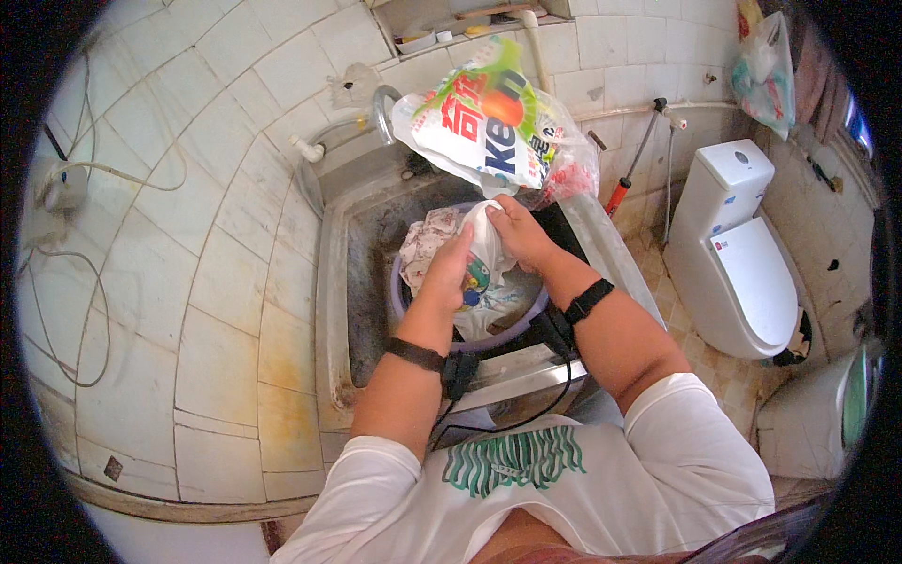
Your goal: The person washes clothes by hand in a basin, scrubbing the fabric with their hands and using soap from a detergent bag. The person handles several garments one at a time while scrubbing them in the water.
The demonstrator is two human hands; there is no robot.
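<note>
Two hands work one white printed cloth over the purple basin [396, 303] — the right hand [522, 231] pinches its top edge between thumb and fingers, while the left hand [451, 265] lies along its side, its fingers' grip too hidden to tell. The white printed cloth [484, 239] hangs low, probably so drips land in the basin, itself set inside the metal sink [507, 373] — likely to contain spills.

The shirt [625, 475] is white, with short sleeves [691, 418] and wavy green lines [515, 461] on the front. Each arm [625, 343] has a black band [589, 299] and a small black box [459, 374]. A thin black cord [568, 376] hangs down.
</note>
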